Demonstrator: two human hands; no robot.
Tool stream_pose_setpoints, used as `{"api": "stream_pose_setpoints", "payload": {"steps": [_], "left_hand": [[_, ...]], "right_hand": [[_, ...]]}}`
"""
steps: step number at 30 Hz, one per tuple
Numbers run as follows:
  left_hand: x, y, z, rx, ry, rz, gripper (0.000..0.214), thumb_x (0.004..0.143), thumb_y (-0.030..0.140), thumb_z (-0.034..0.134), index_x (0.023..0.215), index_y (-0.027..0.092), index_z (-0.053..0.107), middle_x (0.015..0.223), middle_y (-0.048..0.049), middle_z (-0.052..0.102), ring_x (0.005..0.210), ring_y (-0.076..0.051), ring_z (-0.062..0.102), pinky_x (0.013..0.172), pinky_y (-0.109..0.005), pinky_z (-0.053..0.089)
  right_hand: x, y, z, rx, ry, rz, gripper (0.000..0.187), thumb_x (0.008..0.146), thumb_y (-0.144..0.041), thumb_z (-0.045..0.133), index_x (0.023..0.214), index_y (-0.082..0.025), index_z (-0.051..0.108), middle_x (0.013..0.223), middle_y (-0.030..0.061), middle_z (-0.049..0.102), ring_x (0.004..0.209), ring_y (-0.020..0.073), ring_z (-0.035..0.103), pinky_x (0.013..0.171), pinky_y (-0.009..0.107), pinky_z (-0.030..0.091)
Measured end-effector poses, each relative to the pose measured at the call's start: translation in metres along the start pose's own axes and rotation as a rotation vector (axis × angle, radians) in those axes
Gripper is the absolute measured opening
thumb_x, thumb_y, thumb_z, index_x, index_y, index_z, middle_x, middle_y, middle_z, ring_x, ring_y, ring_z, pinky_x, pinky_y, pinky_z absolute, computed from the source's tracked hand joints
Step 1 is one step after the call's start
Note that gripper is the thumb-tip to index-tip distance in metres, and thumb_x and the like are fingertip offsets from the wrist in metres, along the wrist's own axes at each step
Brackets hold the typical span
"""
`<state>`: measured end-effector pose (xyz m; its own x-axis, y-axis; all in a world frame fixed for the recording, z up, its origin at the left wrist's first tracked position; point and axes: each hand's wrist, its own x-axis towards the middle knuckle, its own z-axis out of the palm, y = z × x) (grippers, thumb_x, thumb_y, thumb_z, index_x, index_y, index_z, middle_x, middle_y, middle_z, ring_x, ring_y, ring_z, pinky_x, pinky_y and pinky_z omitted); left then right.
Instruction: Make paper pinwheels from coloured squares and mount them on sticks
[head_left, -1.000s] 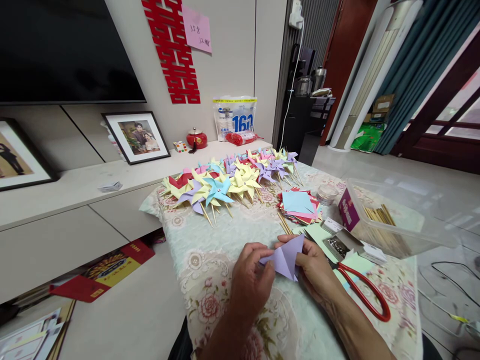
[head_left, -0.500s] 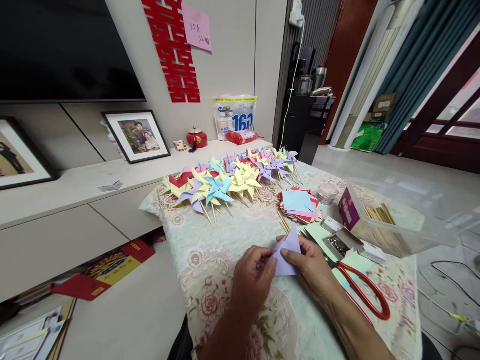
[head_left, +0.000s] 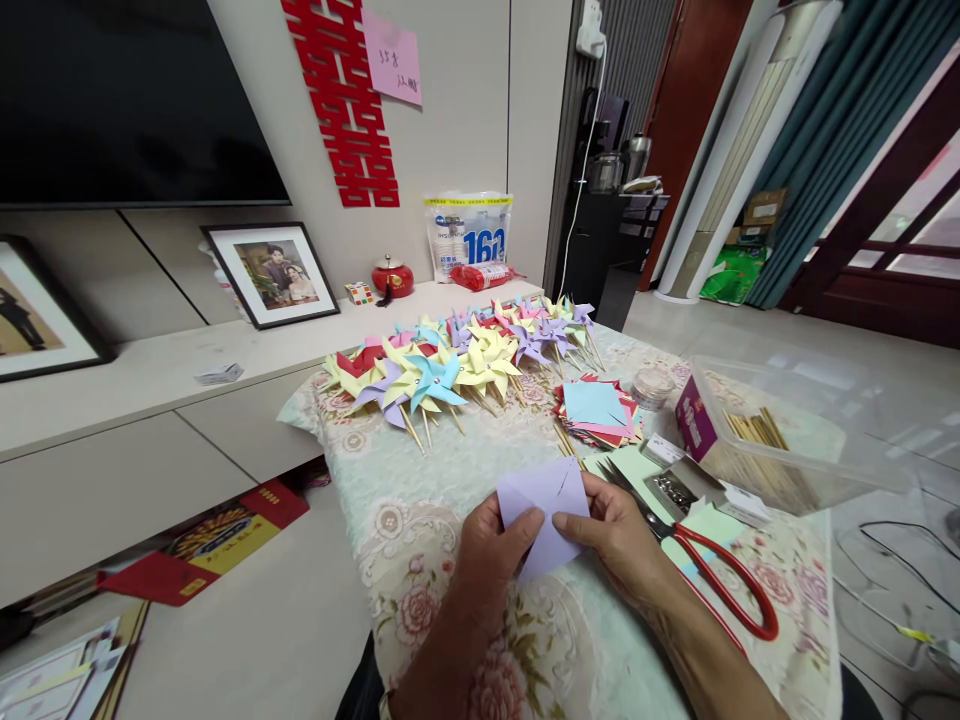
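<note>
A square of purple paper [head_left: 541, 492] with slits running in from its corners is held over the near part of the table. My left hand [head_left: 496, 548] pinches its left side, thumb on top. On the right side my right hand [head_left: 609, 528] grips it the same way, thumb near the middle. Red-handled scissors [head_left: 721, 572] lie right of my right hand, their blades over pale green paper [head_left: 628, 468]. Beyond my hands is a stack of coloured paper squares [head_left: 596, 405], a blue one on top. Several finished paper pinwheels [head_left: 436, 382] on sticks lie across the far side.
A clear plastic box [head_left: 787, 440] with wooden sticks [head_left: 757, 430] stands at the table's right. Before it sits a small open box of metal fasteners [head_left: 673, 490]. A round clear container [head_left: 654, 388] is beside the paper stack. A white cabinet [head_left: 247, 365] runs behind the table.
The purple paper was folded into a triangle between my fingers; now it is opened out flat. My left hand has shifted slightly left along its edge.
</note>
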<state>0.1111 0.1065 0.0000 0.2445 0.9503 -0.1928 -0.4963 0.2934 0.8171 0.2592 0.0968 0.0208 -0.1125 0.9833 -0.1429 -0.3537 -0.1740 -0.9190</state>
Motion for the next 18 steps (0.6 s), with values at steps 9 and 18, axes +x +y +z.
{"api": "stream_pose_setpoints", "payload": {"steps": [9, 18], "left_hand": [[0.0003, 0.0014, -0.0017, 0.044, 0.041, 0.011, 0.036, 0.07, 0.032, 0.081, 0.097, 0.009, 0.075, 0.077, -0.0073, 0.077, 0.066, -0.02, 0.067, 0.067, -0.031, 0.053], [0.001, 0.0005, -0.0031, 0.053, 0.077, -0.006, 0.038, 0.065, 0.033, 0.085, 0.094, 0.01, 0.076, 0.078, -0.007, 0.077, 0.067, -0.02, 0.067, 0.068, -0.031, 0.052]], "right_hand": [[-0.0002, 0.0002, -0.0005, 0.008, -0.02, 0.007, 0.033, 0.071, -0.036, 0.085, 0.098, -0.019, 0.075, 0.081, 0.0035, 0.077, 0.067, 0.0167, 0.069, 0.067, 0.028, 0.053], [0.0018, 0.0013, -0.0001, -0.057, 0.071, -0.064, 0.027, 0.067, -0.037, 0.088, 0.085, -0.02, 0.078, 0.068, -0.0011, 0.072, 0.058, 0.0122, 0.063, 0.059, 0.022, 0.05]]}}
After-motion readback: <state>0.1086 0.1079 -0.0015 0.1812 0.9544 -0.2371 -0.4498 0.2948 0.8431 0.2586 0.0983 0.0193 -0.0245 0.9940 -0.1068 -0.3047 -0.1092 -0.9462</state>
